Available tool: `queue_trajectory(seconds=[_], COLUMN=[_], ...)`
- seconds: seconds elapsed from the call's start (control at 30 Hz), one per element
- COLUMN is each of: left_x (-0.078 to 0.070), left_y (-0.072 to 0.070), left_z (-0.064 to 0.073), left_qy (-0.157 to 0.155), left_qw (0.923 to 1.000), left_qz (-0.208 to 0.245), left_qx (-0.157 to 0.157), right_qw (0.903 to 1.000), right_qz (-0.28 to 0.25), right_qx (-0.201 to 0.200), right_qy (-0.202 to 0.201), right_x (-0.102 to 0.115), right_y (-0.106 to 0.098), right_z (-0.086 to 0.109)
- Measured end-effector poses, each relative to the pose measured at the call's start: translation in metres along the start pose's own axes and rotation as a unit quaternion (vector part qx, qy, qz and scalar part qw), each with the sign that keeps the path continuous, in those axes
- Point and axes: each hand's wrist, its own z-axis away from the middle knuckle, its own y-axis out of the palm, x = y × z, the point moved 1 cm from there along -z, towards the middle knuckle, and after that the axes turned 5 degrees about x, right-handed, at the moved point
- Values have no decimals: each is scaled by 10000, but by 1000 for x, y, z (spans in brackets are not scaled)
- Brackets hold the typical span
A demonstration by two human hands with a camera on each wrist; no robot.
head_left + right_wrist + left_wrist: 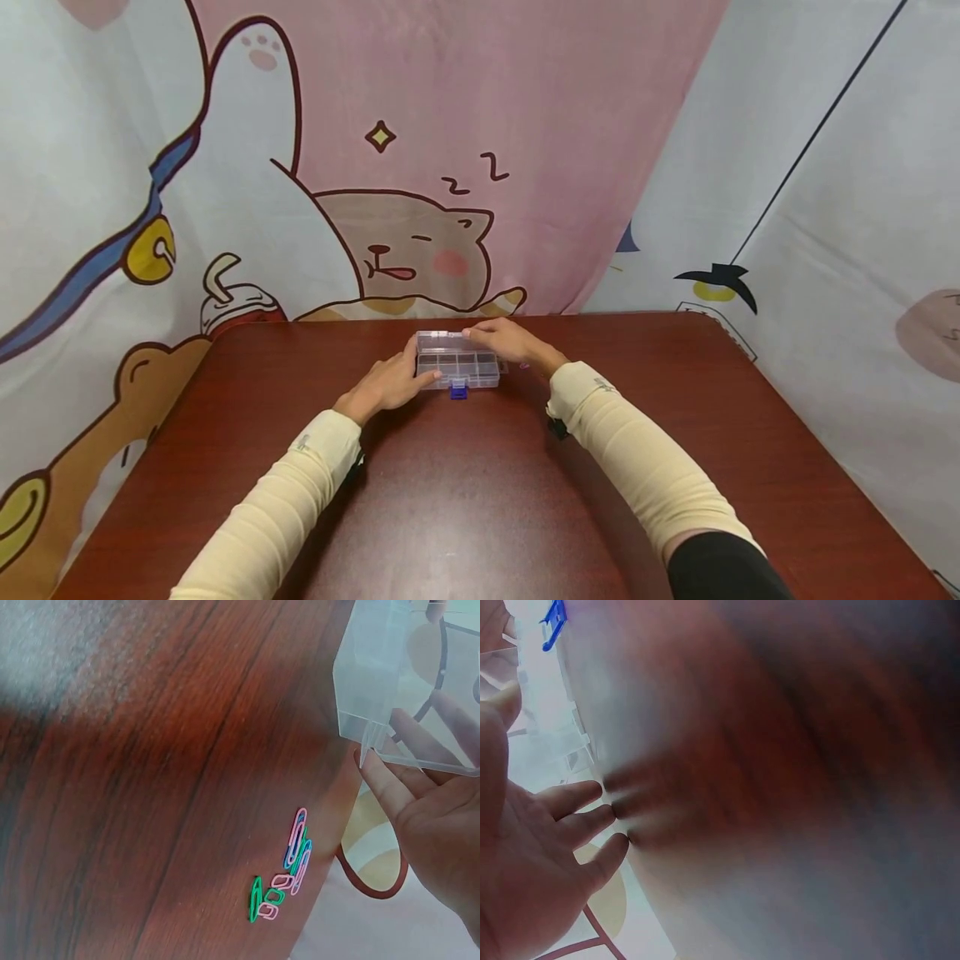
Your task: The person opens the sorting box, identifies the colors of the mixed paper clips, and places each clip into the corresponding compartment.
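Observation:
A clear plastic compartment box (pixel 457 381) sits on the table with its lid (pixel 442 342) raised at the back and a blue latch (pixel 458 390) at its front. My left hand (pixel 386 385) holds the box's left end, thumb along the front corner; its other fingertips (pixel 615 812) reach down to the tabletop in the left wrist view. At the lid's upper right, my right hand (pixel 510 337) pinches the edge, with fingers behind the clear plastic. Several pink, green and blue paper clips (pixel 298 851) lie on the table near the right hand.
The brown wooden table (pixel 465 492) ends just behind the box, against a curtain (pixel 562 167) printed with cartoon animals. More printed cloth hangs along the left and right sides. Pale wraps (pixel 285 492) cover both forearms.

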Motion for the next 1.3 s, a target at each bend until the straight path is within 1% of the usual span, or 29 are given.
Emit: queue_trajectory(seconds=[0.1, 0.23, 0.37, 0.53, 0.63, 0.7, 0.9, 1.03, 1.13, 1.2, 1.3], left_x=[-1, -2, -2, -3, -4, -3, -4, -4, -4, -5, -5], left_y=[-1, -2, -2, -1, -1, -1, 2, 3, 3, 3, 3], left_z=[-1, -3, -4, -3, -3, -3, -2, -2, -1, -1, -1], left_qy=[30, 44, 44, -13, -27, -44, -86, -124, -120, -115, -87], left_qw=[10000, 9999, 9998, 9998, 9997, 9997, 9995, 9994, 9993, 9993, 9993], left_qz=[-62, -153, -192, -188, -223, -249, -269, -292, -311, -332, -346], left_qx=[11, 29, 30, 23, 19, 40, 113, 159, 149, 130, 108], right_qw=[9999, 9983, 9946, 9881, 9848, 9829, 9726, 9679, 9665, 9675, 9644], right_qz=[-144, -561, -985, -1385, -1555, -1654, -2119, -2232, -2228, -2142, -2184], right_qx=[-60, -107, -222, -453, -558, -580, -610, -770, -913, -1004, -1071], right_qy=[35, 139, 251, 484, 540, 568, 732, 866, 889, 895, 1041], right_x=[1, 1, 0, 3, 5, 5, 2, 0, 1, 3, 4], right_y=[-1, -2, -1, -1, 0, 1, 6, 9, 11, 12, 14], right_z=[0, -1, -4, -6, -6, -5, -6, -10, -13, -13, -14])
